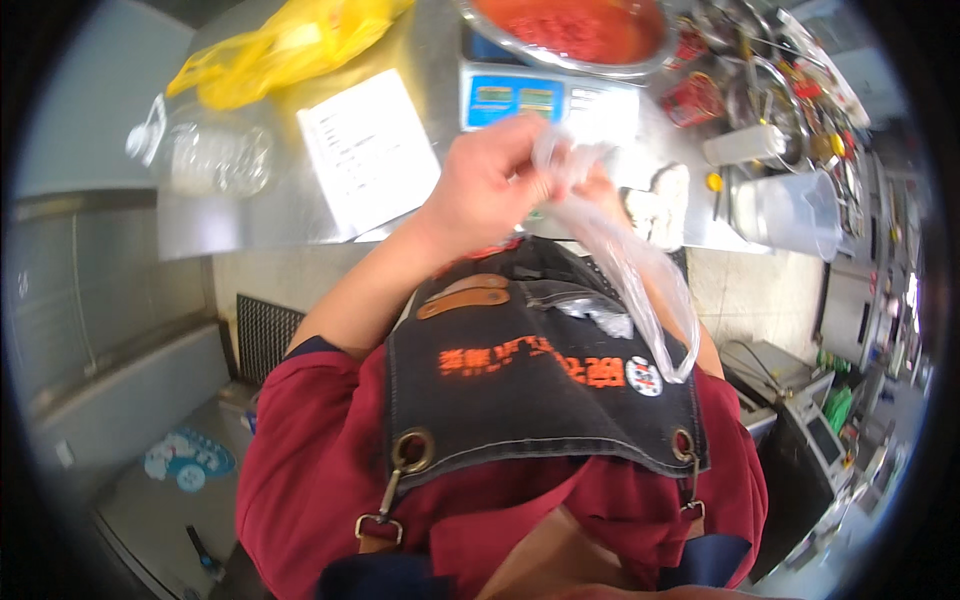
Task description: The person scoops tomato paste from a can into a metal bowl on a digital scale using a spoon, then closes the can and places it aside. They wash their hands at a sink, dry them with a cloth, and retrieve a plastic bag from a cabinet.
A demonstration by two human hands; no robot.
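My left hand (484, 180) pinches the bunched end of a clear plastic bag (634, 277) in front of my chest. The bag hangs in a thin, twisted strip down past my right forearm. My right hand (598, 187) is close beside the left one, its fingers on the same gathered plastic; the bag partly hides it and it is blurred. Just beyond the hands stands a digital scale (514, 100) with a blue panel. On it rests a steel bowl (555, 64) holding red minced meat in reddish liquid.
A printed sheet (371, 150), a clear plastic jug (217, 157) and a yellow plastic bag (300, 49) lie on the steel table (217, 225) to the left. On the right are a measuring jug (799, 214), a white squeeze bottle (744, 145), red packets (691, 100) and steel bowls (772, 101).
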